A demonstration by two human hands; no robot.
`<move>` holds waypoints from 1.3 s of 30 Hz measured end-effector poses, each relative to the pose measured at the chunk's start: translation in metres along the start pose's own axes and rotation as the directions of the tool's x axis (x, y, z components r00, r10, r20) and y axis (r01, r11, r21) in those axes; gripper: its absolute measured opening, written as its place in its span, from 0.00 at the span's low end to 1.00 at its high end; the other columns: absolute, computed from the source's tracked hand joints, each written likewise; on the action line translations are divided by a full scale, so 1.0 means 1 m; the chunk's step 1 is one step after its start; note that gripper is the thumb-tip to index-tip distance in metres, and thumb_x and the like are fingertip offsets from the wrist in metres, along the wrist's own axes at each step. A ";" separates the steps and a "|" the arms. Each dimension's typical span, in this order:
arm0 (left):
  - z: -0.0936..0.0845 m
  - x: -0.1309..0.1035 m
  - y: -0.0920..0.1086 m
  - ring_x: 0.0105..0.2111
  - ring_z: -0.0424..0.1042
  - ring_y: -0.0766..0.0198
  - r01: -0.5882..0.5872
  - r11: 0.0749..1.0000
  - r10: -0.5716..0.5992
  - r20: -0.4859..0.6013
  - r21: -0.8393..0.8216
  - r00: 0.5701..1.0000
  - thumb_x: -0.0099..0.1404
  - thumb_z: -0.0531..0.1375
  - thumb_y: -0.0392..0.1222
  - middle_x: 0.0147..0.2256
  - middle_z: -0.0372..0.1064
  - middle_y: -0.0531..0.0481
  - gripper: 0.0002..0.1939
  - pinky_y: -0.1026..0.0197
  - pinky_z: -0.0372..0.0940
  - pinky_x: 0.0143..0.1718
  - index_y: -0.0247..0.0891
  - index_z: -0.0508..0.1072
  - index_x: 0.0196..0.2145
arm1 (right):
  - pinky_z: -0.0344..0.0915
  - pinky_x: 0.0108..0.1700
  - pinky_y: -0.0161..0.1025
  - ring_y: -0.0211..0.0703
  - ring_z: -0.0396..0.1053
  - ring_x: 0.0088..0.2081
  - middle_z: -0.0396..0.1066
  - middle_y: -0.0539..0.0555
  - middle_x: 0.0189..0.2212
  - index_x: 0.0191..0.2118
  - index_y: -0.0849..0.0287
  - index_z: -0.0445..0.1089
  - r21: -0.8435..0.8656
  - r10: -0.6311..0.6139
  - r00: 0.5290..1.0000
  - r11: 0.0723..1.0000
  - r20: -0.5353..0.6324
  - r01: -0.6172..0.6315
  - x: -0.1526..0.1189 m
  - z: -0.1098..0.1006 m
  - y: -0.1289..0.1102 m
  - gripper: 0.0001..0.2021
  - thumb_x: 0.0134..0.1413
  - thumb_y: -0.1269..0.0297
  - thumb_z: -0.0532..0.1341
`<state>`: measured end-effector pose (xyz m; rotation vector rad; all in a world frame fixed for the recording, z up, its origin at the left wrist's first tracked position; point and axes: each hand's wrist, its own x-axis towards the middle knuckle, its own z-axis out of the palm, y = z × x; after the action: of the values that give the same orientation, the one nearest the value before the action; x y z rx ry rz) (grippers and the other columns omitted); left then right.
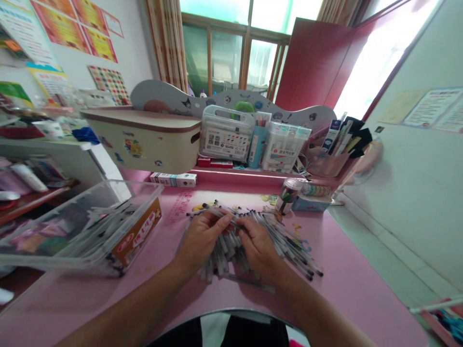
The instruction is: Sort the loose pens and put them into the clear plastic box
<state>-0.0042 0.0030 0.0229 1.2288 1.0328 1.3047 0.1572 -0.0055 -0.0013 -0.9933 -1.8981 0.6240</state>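
Note:
Over the middle of the pink desk, my left hand (pixel 203 237) pinches a thin clear pen with a dark tip (pixel 211 208). My right hand (pixel 258 245) has its thumb and fingers closed on the other end of this pen, close beside the left fingertips. Beneath and around both hands lies a loose pile of clear pens with black ends (pixel 289 248), spread to the right. One pen (pixel 249 282) lies crosswise at the pile's near edge. My palms and fingers hide part of the pile.
On the left stands a clear plastic bin (pixel 137 250) holding pens and packets. A lidded cream box (pixel 144 144), marker cases (pixel 227 135) and a pen holder (pixel 327 159) line the raised shelf. A clear jar (pixel 287 195) and a blue box (pixel 311 203) sit at the back right.

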 end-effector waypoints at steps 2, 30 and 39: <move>0.000 -0.001 -0.002 0.28 0.72 0.65 -0.003 1.000 0.003 0.001 0.004 1.000 0.57 0.68 0.48 0.27 0.75 0.52 0.10 0.64 0.67 0.33 0.38 0.79 0.31 | 0.63 0.45 0.39 0.45 0.69 0.41 0.72 0.55 0.38 0.43 0.61 0.71 -0.003 0.028 1.000 1.000 0.013 -0.028 0.000 0.000 0.000 0.12 0.63 0.72 0.51; 0.001 -0.006 0.003 0.28 0.71 0.65 -0.005 0.999 0.008 0.068 -0.046 0.998 0.60 0.65 0.45 0.26 0.73 0.52 0.08 0.64 0.66 0.34 0.37 0.78 0.30 | 0.63 0.42 0.36 0.41 0.71 0.37 0.76 0.50 0.34 0.40 0.57 0.77 0.143 0.090 0.992 0.984 0.090 -0.102 0.002 -0.006 -0.011 0.12 0.65 0.67 0.55; 0.001 -0.005 -0.003 0.26 0.69 0.67 -0.032 0.999 0.032 0.012 0.034 0.999 0.60 0.65 0.45 0.23 0.70 0.53 0.09 0.65 0.64 0.31 0.36 0.77 0.28 | 0.62 0.42 0.40 0.44 0.69 0.37 0.72 0.53 0.34 0.37 0.58 0.73 -0.084 0.038 0.999 0.996 0.021 -0.036 0.002 -0.001 -0.004 0.10 0.66 0.68 0.54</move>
<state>-0.0034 -0.0012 0.0192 1.2820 1.0350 1.3082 0.1560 -0.0061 0.0029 -1.0815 -1.9427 0.5831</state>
